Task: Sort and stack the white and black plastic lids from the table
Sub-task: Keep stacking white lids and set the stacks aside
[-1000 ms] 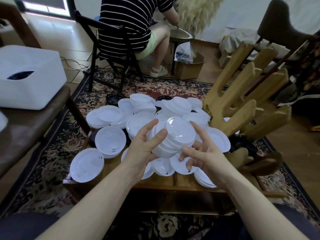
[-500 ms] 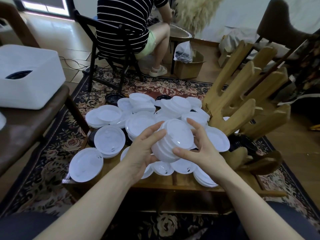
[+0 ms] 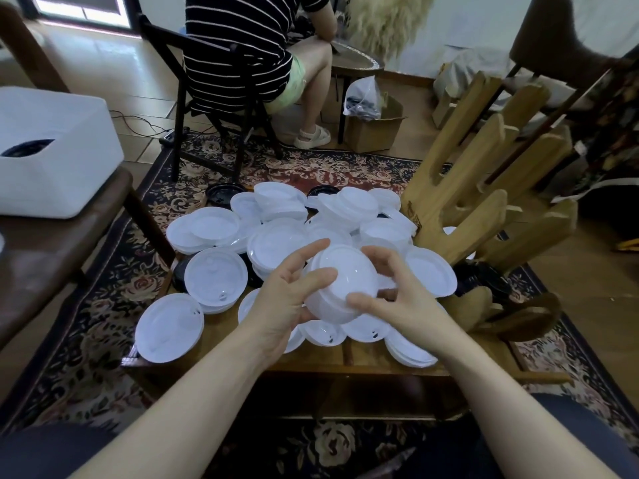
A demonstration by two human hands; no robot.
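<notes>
A stack of white lids (image 3: 340, 285) is held tilted above the low wooden table (image 3: 349, 357). My left hand (image 3: 288, 299) grips its left side, thumb on the top lid. My right hand (image 3: 394, 295) curls round its right side, thumb at the lower edge. Many loose white lids (image 3: 216, 274) and small white piles (image 3: 276, 198) cover the table. A few black lids (image 3: 223, 192) show at the far edge, and more black lids (image 3: 480, 276) lie at the right, partly hidden.
A wooden rack (image 3: 484, 202) stands at the table's right. A white box (image 3: 52, 146) sits on a brown bench at left. A person in a striped shirt (image 3: 238, 39) sits on a black chair beyond the table. A cardboard box (image 3: 373, 122) stands on the floor.
Both hands have closed in on the white stack, squared it up and tilted it toward me. The stack has dropped slightly lower over the table.
</notes>
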